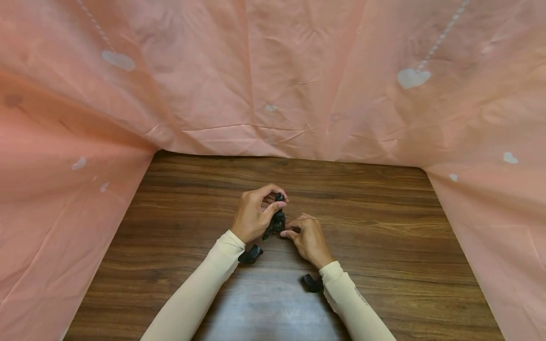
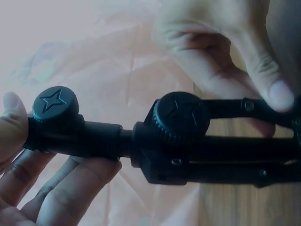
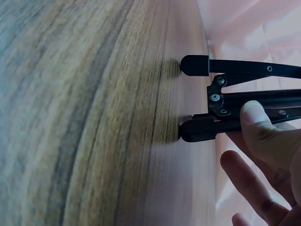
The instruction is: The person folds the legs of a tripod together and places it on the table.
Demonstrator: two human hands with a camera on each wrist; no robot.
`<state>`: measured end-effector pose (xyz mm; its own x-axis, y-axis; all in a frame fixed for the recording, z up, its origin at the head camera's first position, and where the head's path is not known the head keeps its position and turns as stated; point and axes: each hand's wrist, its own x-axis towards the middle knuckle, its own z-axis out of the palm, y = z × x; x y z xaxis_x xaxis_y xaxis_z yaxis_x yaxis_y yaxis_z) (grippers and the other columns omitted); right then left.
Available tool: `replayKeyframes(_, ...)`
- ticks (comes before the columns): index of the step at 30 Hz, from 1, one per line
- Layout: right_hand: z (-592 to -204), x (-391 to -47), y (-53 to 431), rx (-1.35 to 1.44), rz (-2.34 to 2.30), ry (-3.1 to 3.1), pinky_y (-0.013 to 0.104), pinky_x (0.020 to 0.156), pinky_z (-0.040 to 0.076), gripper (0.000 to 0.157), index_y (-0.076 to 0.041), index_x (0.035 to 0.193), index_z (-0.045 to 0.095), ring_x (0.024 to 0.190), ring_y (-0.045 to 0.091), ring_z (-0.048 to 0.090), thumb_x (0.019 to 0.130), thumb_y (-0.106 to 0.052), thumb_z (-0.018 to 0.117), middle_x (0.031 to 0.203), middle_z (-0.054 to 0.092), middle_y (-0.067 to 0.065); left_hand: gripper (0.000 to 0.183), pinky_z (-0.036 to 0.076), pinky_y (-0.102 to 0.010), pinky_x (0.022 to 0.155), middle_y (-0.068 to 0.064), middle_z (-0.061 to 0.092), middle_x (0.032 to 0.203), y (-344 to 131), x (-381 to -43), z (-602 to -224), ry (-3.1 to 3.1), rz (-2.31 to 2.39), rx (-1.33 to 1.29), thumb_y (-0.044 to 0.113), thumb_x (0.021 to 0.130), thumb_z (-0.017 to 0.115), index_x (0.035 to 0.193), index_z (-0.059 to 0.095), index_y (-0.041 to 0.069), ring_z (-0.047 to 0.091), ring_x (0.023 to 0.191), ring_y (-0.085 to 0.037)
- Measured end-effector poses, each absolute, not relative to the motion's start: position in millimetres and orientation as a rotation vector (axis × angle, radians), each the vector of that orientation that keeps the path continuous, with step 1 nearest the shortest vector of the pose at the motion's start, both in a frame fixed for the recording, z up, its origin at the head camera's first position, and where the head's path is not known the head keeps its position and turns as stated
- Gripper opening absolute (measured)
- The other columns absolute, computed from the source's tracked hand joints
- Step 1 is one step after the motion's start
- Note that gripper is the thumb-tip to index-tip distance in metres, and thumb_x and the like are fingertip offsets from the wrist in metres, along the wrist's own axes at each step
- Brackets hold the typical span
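Note:
A small black mini tripod (image 1: 279, 219) stands between the two hands over the middle of the table. My left hand (image 1: 252, 216) grips its upper part, with thumb and fingers around the slim neck in the left wrist view. Two round knobs (image 2: 182, 117) with star marks show there. Low on the tripod, my right hand (image 1: 310, 239) pinches one leg between thumb and fingers. In the right wrist view the thumb (image 3: 256, 114) lies on that leg, and two rounded black feet (image 3: 198, 130) point at the wood, right at its surface.
The brown wood-grain table (image 1: 362, 208) is closed in at the back and sides by pink cloth (image 1: 290, 85) with pale hearts. Black wrist devices (image 1: 250, 255) sit at both cream sleeves (image 1: 194, 296).

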<state>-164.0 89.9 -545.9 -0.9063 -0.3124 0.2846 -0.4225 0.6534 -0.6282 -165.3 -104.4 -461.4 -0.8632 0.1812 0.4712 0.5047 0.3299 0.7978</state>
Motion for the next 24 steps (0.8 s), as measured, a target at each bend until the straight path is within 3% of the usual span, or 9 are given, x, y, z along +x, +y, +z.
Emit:
replayKeyframes(3,-547,-165,89,0.634,1.103,-2.704,0.053,0.115,0.05,0.014,-0.009,0.087,0.086,0.088,0.022,0.077,0.076,-0.016,0.093,0.087,0.083,0.003,0.011,0.065,-0.03,0.079,0.0,0.081,0.098,-105,-165,-462,-2.291,-1.568,-0.61,0.015,0.095,0.079,0.106,0.075,0.013,0.078,0.09,-0.012)
replayKeyframes(11,-547,-164,92,0.607,1.126,-2.73,0.051,0.116,0.049,0.014,-0.012,0.089,0.087,0.089,0.02,0.075,0.077,-0.016,0.094,0.089,0.083,0.001,0.014,0.064,-0.028,0.082,-0.001,0.08,0.099,-105,-165,-460,-2.323,-1.601,-0.627,0.016,0.096,0.078,0.109,0.075,0.009,0.077,0.09,-0.011)
replayKeyframes(19,-540,-160,102,0.6,1.121,-2.747,0.052,0.105,0.052,0.024,-0.013,0.1,0.087,0.093,0.02,0.072,0.079,-0.023,0.094,0.095,0.082,0.001,0.029,0.063,-0.019,0.074,-0.002,0.08,0.107,-105,-161,-462,-2.371,-1.453,-0.564,0.027,0.093,0.084,0.119,0.076,0.015,0.077,0.095,-0.012)
replayKeyframes(24,-534,-161,111,0.606,1.102,-2.702,0.052,0.106,0.051,0.028,-0.017,0.103,0.087,0.092,0.019,0.072,0.077,-0.024,0.094,0.093,0.082,-0.001,0.033,0.062,-0.017,0.07,-0.006,0.078,0.103,-103,-159,-463,-2.313,-1.384,-0.521,0.027,0.088,0.089,0.112,0.077,0.008,0.079,0.087,-0.016)
